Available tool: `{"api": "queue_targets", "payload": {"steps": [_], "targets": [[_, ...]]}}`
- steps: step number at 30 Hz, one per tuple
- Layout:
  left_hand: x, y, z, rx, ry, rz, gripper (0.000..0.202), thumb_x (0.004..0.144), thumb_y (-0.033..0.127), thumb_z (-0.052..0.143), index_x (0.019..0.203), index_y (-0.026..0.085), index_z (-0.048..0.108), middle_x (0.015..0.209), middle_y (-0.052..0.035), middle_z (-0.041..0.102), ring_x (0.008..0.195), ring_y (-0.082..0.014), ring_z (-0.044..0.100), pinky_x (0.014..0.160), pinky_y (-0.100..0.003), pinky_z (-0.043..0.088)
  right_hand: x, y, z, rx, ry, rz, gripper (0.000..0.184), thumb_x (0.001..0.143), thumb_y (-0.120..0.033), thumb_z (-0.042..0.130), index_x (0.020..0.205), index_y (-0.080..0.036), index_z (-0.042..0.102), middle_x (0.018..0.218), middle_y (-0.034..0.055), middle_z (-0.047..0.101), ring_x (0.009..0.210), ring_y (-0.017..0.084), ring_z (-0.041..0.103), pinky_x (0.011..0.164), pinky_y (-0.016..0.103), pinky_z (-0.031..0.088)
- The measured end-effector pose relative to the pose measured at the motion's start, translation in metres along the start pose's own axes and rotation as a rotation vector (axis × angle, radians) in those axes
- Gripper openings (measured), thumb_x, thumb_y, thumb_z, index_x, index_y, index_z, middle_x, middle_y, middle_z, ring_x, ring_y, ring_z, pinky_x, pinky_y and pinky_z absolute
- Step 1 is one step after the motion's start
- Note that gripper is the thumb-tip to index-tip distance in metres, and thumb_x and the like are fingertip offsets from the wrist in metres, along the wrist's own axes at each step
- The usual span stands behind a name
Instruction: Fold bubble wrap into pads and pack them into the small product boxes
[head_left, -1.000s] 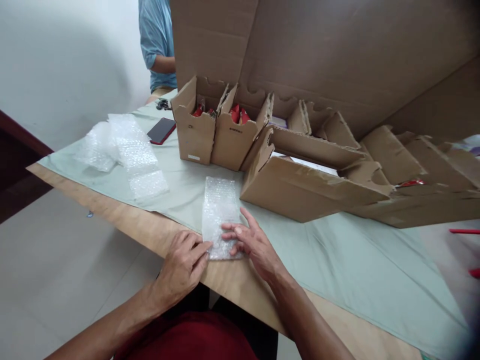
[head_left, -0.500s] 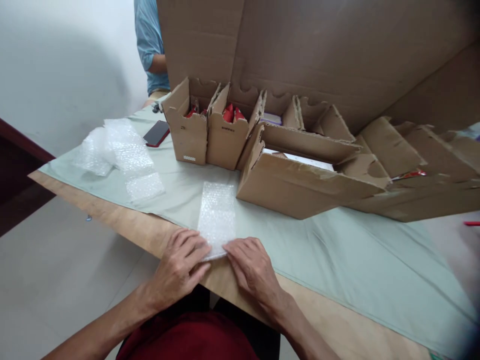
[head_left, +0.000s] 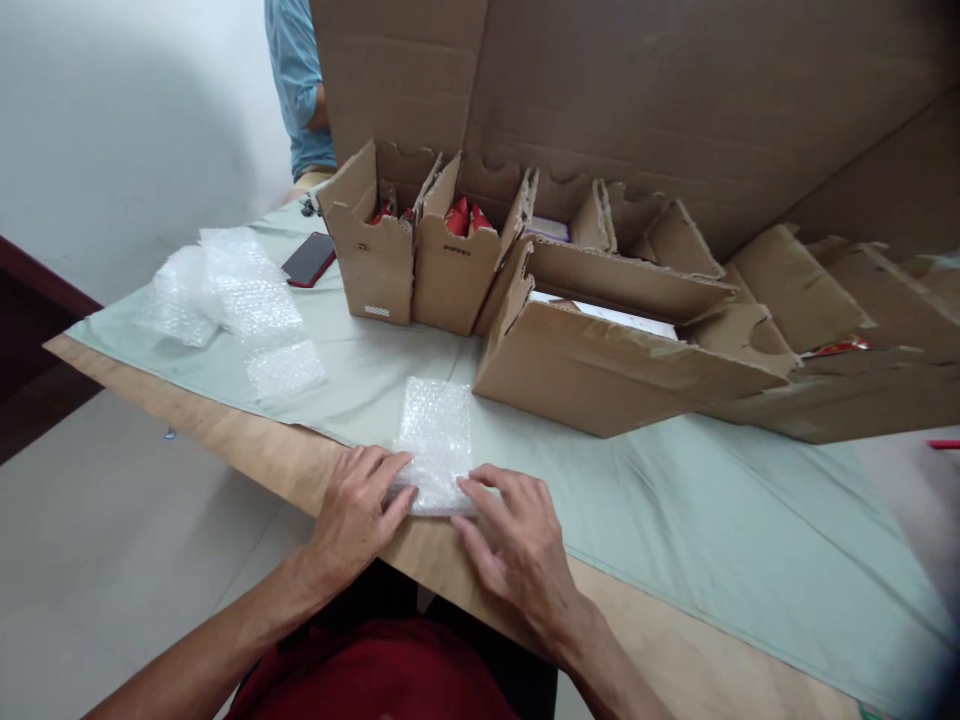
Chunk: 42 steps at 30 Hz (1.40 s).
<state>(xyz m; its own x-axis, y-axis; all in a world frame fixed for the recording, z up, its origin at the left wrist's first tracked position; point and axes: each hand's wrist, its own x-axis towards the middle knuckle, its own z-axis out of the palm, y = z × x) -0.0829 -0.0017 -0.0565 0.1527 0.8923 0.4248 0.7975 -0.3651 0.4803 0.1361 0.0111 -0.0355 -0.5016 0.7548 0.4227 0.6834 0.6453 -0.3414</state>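
A strip of bubble wrap (head_left: 436,438) lies on the pale green cloth (head_left: 675,520) at the near edge of the wooden table (head_left: 300,465). My left hand (head_left: 358,508) presses its fingertips on the strip's near left corner. My right hand (head_left: 517,540) rests its fingers on the near right end, where the wrap looks rolled into a small bundle. Both hands have their fingers curled onto the wrap.
More bubble wrap pieces (head_left: 240,300) lie at the left. A phone (head_left: 308,259) sits behind them. Open cardboard boxes (head_left: 615,350) with red items inside stand in a row, backed by a tall cardboard sheet (head_left: 637,100). A person in a blue shirt (head_left: 292,80) is at the far side.
The near end of the bubble wrap has been rolled forward, so the strip looks shorter. Both hands moved slightly away from me along with it.
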Motion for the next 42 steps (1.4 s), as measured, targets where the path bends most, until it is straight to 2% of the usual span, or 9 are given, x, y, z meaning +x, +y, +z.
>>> {"api": "queue_targets", "payload": {"steps": [6, 12, 15, 19, 23, 28, 33, 39, 42], "targets": [[-0.008, -0.001, -0.015, -0.116, 0.003, 0.113, 0.023, 0.094, 0.024, 0.066, 0.117, 0.020, 0.067, 0.123, -0.0120, 0.064, 0.114, -0.0282, 0.059, 0.099, -0.046, 0.049, 0.007, -0.005, -0.001, 0.107, -0.144, -0.061, 0.028, 0.101, -0.013, 0.046, 0.116, -0.021, 0.068, 0.110, 0.0101, 0.076, 0.099, 0.025, 0.067, 0.084, 0.043, 0.050], [-0.002, -0.006, -0.017, -0.207, -0.064, 0.051, 0.023, 0.097, 0.019, 0.059, 0.119, 0.017, 0.065, 0.088, -0.0047, 0.071, 0.086, -0.0211, 0.063, 0.082, -0.037, 0.052, 0.006, -0.003, -0.004, 0.192, -0.131, 0.162, 0.025, 0.103, -0.026, 0.051, 0.123, -0.024, 0.066, 0.115, 0.0081, 0.076, 0.101, 0.026, 0.070, 0.089, 0.044, 0.053], [0.010, -0.011, -0.005, -0.081, -0.045, 0.007, 0.023, 0.097, 0.023, 0.058, 0.117, 0.014, 0.067, 0.087, -0.0066, 0.070, 0.083, -0.0235, 0.063, 0.080, -0.041, 0.052, 0.005, -0.005, -0.001, 0.029, -0.030, 0.067, 0.027, 0.100, -0.026, 0.055, 0.124, -0.019, 0.065, 0.125, 0.0157, 0.070, 0.111, 0.031, 0.065, 0.089, 0.048, 0.051], [0.017, -0.012, -0.001, -0.064, 0.025, -0.053, 0.026, 0.097, 0.030, 0.058, 0.116, 0.015, 0.067, 0.102, -0.0111, 0.071, 0.094, -0.0278, 0.065, 0.087, -0.048, 0.053, 0.010, -0.005, 0.007, -0.047, -0.148, -0.042, 0.027, 0.094, -0.018, 0.059, 0.121, -0.018, 0.065, 0.123, 0.0157, 0.071, 0.108, 0.033, 0.065, 0.088, 0.050, 0.050], [0.000, -0.001, -0.016, -0.386, 0.096, -0.351, 0.037, 0.095, 0.037, 0.061, 0.126, 0.018, 0.062, 0.108, -0.0107, 0.071, 0.099, -0.0248, 0.069, 0.085, -0.041, 0.059, 0.015, 0.002, 0.007, 0.165, -0.043, 0.174, 0.026, 0.098, -0.018, 0.055, 0.121, -0.022, 0.066, 0.117, 0.0106, 0.075, 0.103, 0.028, 0.069, 0.087, 0.046, 0.053], [-0.019, 0.024, -0.014, -1.021, -0.182, -0.580, 0.047, 0.094, 0.040, 0.063, 0.136, 0.019, 0.057, 0.131, -0.0138, 0.069, 0.119, -0.0267, 0.068, 0.104, -0.043, 0.055, 0.011, -0.012, -0.005, 0.567, -0.041, 0.460, 0.022, 0.098, -0.031, 0.059, 0.118, -0.027, 0.069, 0.110, 0.0039, 0.077, 0.097, 0.024, 0.072, 0.085, 0.039, 0.056], [-0.012, 0.041, 0.003, -1.199, -0.193, -0.603, 0.037, 0.093, 0.040, 0.065, 0.123, 0.018, 0.064, 0.118, -0.0105, 0.074, 0.114, -0.0260, 0.069, 0.104, -0.043, 0.055, -0.007, -0.018, -0.016, 0.517, 0.005, 0.334, 0.023, 0.095, -0.035, 0.063, 0.115, -0.028, 0.070, 0.118, 0.0069, 0.073, 0.111, 0.028, 0.067, 0.097, 0.045, 0.051], [-0.005, 0.056, -0.002, -0.873, -0.367, -0.356, 0.024, 0.082, 0.013, 0.060, 0.103, 0.024, 0.066, 0.097, -0.0017, 0.071, 0.090, -0.0194, 0.068, 0.081, -0.030, 0.057, -0.022, 0.000, -0.051, 0.643, -0.136, 0.390, 0.091, 0.079, -0.061, 0.078, 0.155, -0.030, 0.040, 0.152, 0.0138, 0.053, 0.129, 0.032, 0.059, 0.102, 0.047, 0.052], [-0.005, 0.065, 0.003, -0.787, -0.368, -0.255, 0.029, 0.077, 0.007, 0.056, 0.098, 0.025, 0.065, 0.098, -0.0014, 0.068, 0.090, -0.0191, 0.067, 0.079, -0.029, 0.056, -0.017, -0.004, -0.065, 0.597, -0.243, 0.320, 0.073, 0.077, -0.047, 0.084, 0.143, -0.031, 0.056, 0.134, 0.0074, 0.068, 0.117, 0.028, 0.066, 0.100, 0.043, 0.053]]}}
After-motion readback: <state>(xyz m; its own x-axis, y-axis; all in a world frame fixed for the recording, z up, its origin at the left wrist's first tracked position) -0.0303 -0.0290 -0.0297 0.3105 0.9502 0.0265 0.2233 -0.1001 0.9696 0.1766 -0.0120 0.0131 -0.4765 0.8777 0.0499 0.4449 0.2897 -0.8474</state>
